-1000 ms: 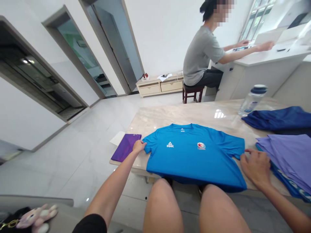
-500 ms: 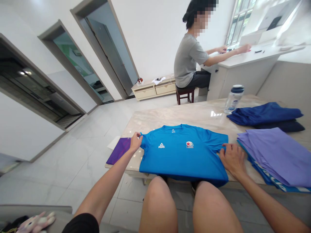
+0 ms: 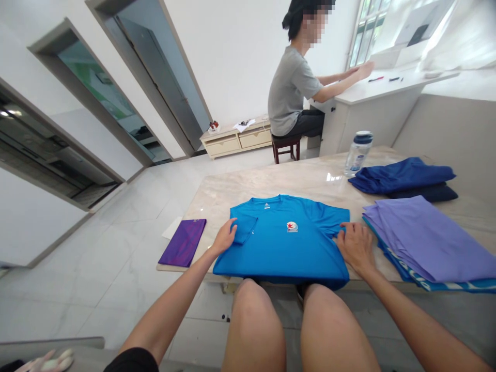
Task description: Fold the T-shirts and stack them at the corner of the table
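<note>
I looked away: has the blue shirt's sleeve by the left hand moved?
Yes: the sleeve is now folded inward over the shirt, away from the left end of the table.

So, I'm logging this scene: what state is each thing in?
Blue T-shirt: spread out, one sleeve folded inward
Purple item: lying flat
Lavender cloth: folded, lying on blue cloth
Navy garment: loosely bunched atop darker cloth
Bottle: upright, lid on; fill level unclear
Cabinet drawers: shut
Grey door: open
Stool: occupied

Pale marbled table [image 3: 240,183], blue T-shirt [image 3: 271,258] along its near edge, flat purple packet [image 3: 184,243], clear bottle [image 3: 357,155], navy garments [image 3: 405,175], lavender-topped pile [image 3: 430,240].
</note>
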The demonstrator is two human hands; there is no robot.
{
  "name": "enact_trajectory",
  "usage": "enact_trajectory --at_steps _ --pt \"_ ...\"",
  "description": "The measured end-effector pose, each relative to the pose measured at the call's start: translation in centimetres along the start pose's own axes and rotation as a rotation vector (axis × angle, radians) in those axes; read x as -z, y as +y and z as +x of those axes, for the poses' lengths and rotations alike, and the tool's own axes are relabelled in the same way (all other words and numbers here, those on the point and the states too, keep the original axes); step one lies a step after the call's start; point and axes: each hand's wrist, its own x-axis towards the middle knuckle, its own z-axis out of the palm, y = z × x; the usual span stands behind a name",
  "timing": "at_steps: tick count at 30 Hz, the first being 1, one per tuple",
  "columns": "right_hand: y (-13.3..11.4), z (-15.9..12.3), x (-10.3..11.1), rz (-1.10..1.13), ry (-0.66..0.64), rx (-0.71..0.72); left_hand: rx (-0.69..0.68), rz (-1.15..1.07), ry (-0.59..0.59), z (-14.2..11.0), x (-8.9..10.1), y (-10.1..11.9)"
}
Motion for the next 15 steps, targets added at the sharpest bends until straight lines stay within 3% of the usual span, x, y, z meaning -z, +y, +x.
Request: enact_trajectory --at_steps 3,6,11,15 --pt "0.3 0.1 -0.2 0.031 0.004 -0.064 -0.110 0.277 -0.119 -2.3 -1.4 -1.3" --pt "0.6 0.4 0.0 0.077 0.032 -0.255 -0.148 0.471 -0.082 -3.6 -3.1 -2.0" --pt "0.0 1.2 0.2 0.077 -0.055 -0.391 -0.167 0.517 0.016 -3.6 -4.4 -2.0" --pt "-0.8 3.3 -0.4 0.085 -0.027 -0.597 -0.169 0.479 0.041 -3.6 -4.3 -1.5"
